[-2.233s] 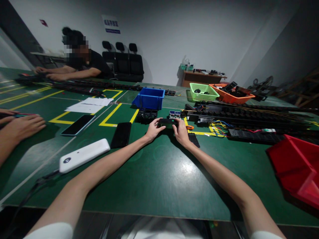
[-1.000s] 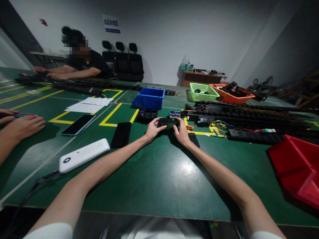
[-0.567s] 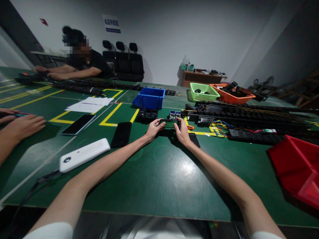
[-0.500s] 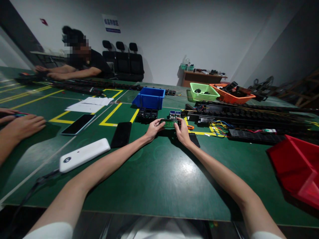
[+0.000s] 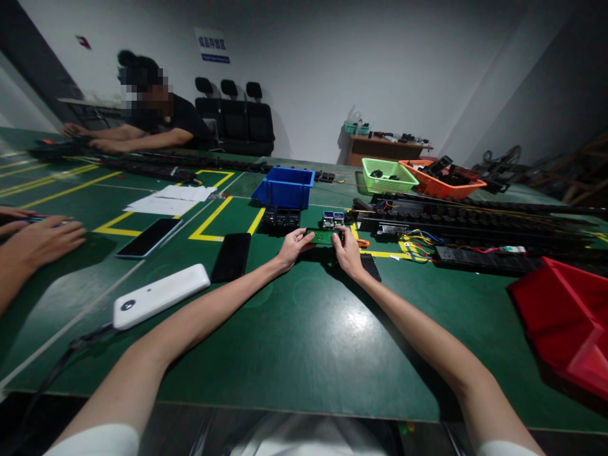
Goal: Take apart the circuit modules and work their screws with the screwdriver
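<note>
Between both hands, just above the green table, is a small green circuit board [image 5: 323, 237] with a dark edge. My left hand [image 5: 293, 247] grips its left end, thumb on top. Its right end is held by my right hand [image 5: 348, 249], also with the thumb over the face. The fingers beneath the board are hidden. Right behind it stand small blue-and-silver components [image 5: 333, 218]. Black block-shaped modules [image 5: 280, 219] sit behind my left hand, in front of a blue bin [image 5: 287, 187]. Near my right wrist, a dark flat object [image 5: 371, 266] lies partly covered.
A black phone [image 5: 231, 257], a white power bank [image 5: 161, 296] with a cable and another phone [image 5: 149, 238] lie left. Long black wired assemblies [image 5: 427, 218] and a red bin [image 5: 565, 323] are right. A co-worker's hands [image 5: 45, 244] are at far left; another person sits across.
The board has tilted slightly, so its green face shows more brightly. Both my hands keep their hold in nearly the same place.
</note>
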Demonstrator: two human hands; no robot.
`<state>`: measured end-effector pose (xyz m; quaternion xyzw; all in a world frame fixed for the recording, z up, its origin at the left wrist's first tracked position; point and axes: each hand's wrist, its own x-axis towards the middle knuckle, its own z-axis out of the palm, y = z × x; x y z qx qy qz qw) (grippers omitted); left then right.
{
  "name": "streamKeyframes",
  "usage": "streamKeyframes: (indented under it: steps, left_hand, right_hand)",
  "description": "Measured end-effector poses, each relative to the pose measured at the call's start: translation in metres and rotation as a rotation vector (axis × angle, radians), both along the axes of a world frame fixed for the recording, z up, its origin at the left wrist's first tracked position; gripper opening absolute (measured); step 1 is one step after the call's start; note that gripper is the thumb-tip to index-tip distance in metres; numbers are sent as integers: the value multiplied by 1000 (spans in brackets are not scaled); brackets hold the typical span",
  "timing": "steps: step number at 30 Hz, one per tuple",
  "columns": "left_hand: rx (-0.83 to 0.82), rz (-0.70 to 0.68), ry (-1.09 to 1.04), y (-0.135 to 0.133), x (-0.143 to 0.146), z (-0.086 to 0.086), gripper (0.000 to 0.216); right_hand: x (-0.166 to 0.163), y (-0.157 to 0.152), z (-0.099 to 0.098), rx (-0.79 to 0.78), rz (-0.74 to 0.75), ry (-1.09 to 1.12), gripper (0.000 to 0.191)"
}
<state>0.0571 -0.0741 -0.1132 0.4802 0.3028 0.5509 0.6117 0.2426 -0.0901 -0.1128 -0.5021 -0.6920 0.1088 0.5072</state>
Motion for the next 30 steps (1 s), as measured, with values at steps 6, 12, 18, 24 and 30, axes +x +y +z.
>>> streamKeyframes:
  steps: [6,12,18,24,30]
  left_hand:
    - [8,3,1,1,0,-4,45]
    - [-10,16,3,2,1,-6,45]
    - [-1,9,1,0,1,-3,42]
    - [-13,-14,-3,2,1,-3,42]
    - [-4,-39,-10,3,0,-5,48]
  right_hand:
    - [0,0,1,-7,0,-15,33]
    - [1,1,1,-23,1,-12,32]
    - [1,1,1,11,19,-16,32]
    - [2,3,-2,7,22,-14,31]
    - [2,3,-1,-12,26,-4,30]
